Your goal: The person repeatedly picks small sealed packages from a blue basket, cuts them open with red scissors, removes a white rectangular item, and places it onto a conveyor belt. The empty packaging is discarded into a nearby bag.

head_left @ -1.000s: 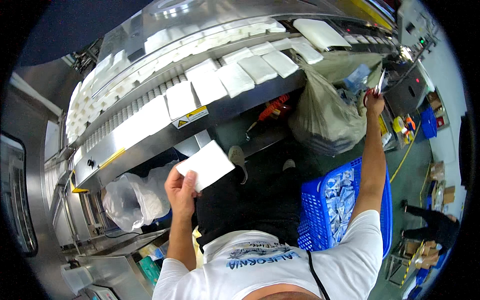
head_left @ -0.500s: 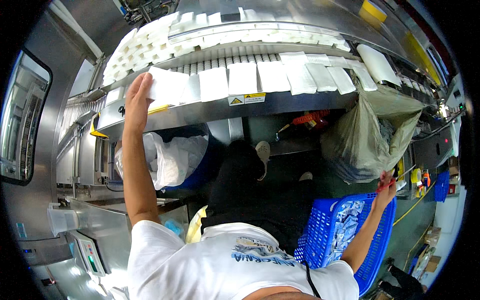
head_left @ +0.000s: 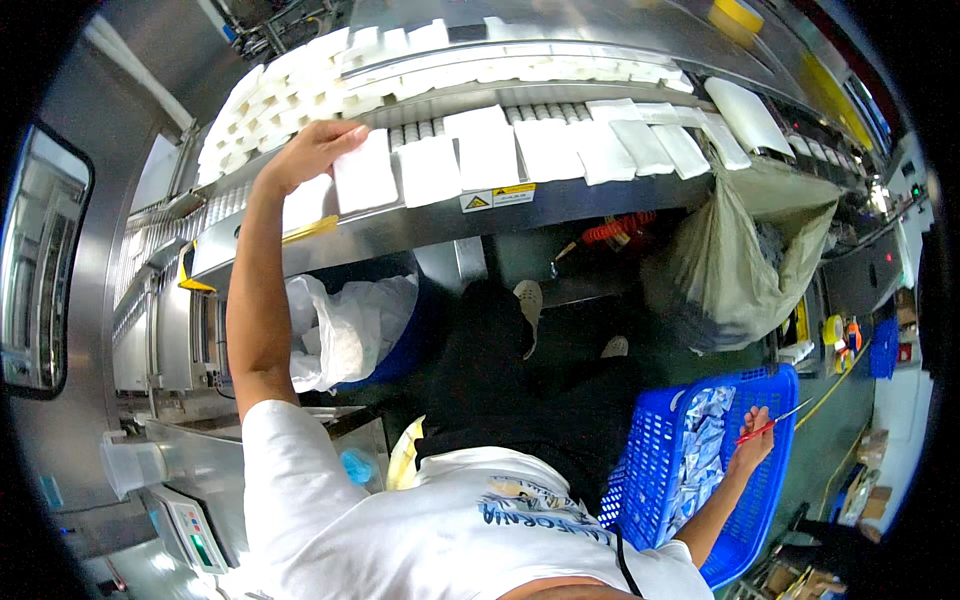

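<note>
At the left end of the front ledge, my left hand point(head_left: 318, 155) grips the upper left edge of a flat white folded pad point(head_left: 366, 178). Its fingers are bent together, and the pad rests on or just over the ledge. Another white pad point(head_left: 306, 204) lies partly under my wrist. To the right runs a row of similar white pads point(head_left: 488, 158), some overlapping. Low on the right, my right hand point(head_left: 756, 440) is closed round red-handled scissors point(head_left: 757, 431), the blades pointing outward over the blue basket's far side.
Behind the ledge are a roller conveyor point(head_left: 545, 113) and stacked white pads point(head_left: 290, 95). A blue basket point(head_left: 640, 425) holds small blue-and-white packets. Below the ledge hang a greenish sack point(head_left: 720, 270) and a white-lined blue bin point(head_left: 385, 350). A scale point(head_left: 190, 525) stands at lower left.
My left hand has moved right along the ledge, the white pad it grips now more upright beside the row. My right hand has dropped lower with the scissors, whose blades now show clearly.
</note>
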Demonstrator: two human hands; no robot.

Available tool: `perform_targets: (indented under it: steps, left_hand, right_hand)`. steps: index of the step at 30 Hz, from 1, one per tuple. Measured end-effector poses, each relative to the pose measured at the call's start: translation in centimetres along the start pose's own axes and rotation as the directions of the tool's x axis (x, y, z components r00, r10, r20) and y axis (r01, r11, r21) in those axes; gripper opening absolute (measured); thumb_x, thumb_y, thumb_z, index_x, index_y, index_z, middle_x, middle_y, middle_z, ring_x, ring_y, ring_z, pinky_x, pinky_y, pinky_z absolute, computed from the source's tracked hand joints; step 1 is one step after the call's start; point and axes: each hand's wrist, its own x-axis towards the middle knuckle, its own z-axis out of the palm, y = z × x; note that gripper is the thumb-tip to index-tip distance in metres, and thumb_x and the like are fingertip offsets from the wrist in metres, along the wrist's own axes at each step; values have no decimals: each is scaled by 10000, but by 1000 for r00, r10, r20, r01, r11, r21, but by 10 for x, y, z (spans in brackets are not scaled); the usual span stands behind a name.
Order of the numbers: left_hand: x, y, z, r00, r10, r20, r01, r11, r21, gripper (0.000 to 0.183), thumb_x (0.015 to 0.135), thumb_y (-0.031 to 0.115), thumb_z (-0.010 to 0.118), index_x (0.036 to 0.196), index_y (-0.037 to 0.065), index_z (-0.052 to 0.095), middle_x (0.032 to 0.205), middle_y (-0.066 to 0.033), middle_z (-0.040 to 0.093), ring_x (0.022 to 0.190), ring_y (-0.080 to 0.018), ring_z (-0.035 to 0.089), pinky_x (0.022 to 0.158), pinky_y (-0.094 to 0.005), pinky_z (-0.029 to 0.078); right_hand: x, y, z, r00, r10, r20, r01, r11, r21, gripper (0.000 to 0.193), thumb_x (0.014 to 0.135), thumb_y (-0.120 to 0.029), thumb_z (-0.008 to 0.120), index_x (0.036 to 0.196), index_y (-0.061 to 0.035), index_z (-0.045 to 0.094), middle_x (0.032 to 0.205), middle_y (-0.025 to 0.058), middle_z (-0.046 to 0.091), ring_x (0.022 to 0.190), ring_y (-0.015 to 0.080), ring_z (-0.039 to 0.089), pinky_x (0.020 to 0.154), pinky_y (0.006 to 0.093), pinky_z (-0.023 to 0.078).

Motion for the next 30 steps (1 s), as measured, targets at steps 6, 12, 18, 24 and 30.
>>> perform_targets:
  steps: [6,12,18,24,30]
  left_hand:
    - [1,-12,22,995,85,-46,-81,992,95,415,1070,401,573,957,19,689,768,23,561,745,-86,511,644,-276,440]
    - [12,10,38,932,341,-120,-235,823,517,324,1032,296,600,924,-8,635,750,-131,572,686,-239,535,644,-408,429]
    - [-27,-83,14,812,468,-348,-195,780,594,334,1068,196,592,1303,-35,644,1270,-193,669,1134,-304,668,982,-411,566]
    - [-99,82,132,659,547,-516,-120,754,646,279,1041,256,635,991,-15,681,924,-179,690,842,-343,656,750,-449,539]
    - [-119,95,195,827,348,-442,-119,876,467,386,1105,331,520,1177,-5,695,1069,-140,733,959,-245,722,753,-358,592]
  right_hand:
    - [5,60,-46,994,99,-46,-100,995,-31,379,1002,-386,703,1213,-73,682,1027,23,732,808,72,653,616,207,450]
    - [26,185,-152,976,217,-34,-220,960,-173,214,1012,-253,692,1147,-88,674,960,52,736,755,105,675,549,258,463]
    - [39,271,-197,955,238,-176,-292,661,-691,134,946,-229,662,926,-107,712,705,40,671,568,155,605,490,372,463]
    - [27,293,-151,945,271,-181,-325,833,-449,185,850,-276,759,884,-99,720,746,86,700,678,209,664,608,395,534]
    - [78,312,-36,979,104,-175,-191,766,-613,311,876,-397,726,892,-88,696,837,180,727,761,351,689,711,448,536]
